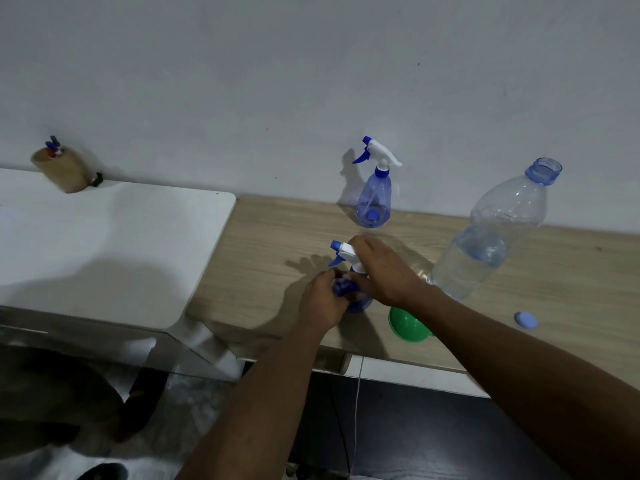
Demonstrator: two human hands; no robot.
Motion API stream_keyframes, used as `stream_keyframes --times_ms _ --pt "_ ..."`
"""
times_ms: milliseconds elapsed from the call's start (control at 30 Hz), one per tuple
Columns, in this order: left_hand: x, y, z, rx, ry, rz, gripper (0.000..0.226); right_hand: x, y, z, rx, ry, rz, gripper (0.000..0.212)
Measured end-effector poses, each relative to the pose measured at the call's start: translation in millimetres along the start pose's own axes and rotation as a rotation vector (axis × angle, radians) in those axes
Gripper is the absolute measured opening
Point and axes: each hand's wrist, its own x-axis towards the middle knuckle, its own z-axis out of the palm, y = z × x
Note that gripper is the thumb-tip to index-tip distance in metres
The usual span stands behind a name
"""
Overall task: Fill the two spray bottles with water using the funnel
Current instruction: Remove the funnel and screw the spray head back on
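Head view: left hand (323, 299) grips spray bottle (360, 305), right hand (381, 268) clasps sprayer (343, 252).

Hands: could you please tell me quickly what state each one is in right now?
Left hand: closed on the near spray bottle, at its body.
Right hand: closed on the same bottle, at its spray head.

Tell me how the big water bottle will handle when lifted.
The water bottle looks roughly half full, so probably hefty. Its thin clear walls likely dent under a squeeze. Its cap lies apart, so tilting would probably spill water.
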Motion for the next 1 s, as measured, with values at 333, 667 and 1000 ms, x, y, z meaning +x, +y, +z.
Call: stream_keyframes --times_ms 333,667,1000 --pt "3.2 -1.9 2.2 -0.001 -0.004 -0.004 0.043 1.1 6.8 0.9 -0.099 -0.003 -0.058 0.034" --pt "3.1 -1.3 0.7 0.029 -0.046 -0.019 0.048 1.4 9.1 0.2 -0.14 0.023 -0.041 0.037" --pt "2.7 -1.9 3.3 -0.019 -0.053 0.006 0.041 -2.3 10.4 1.8 -0.167 0.029 -0.022 0.04"
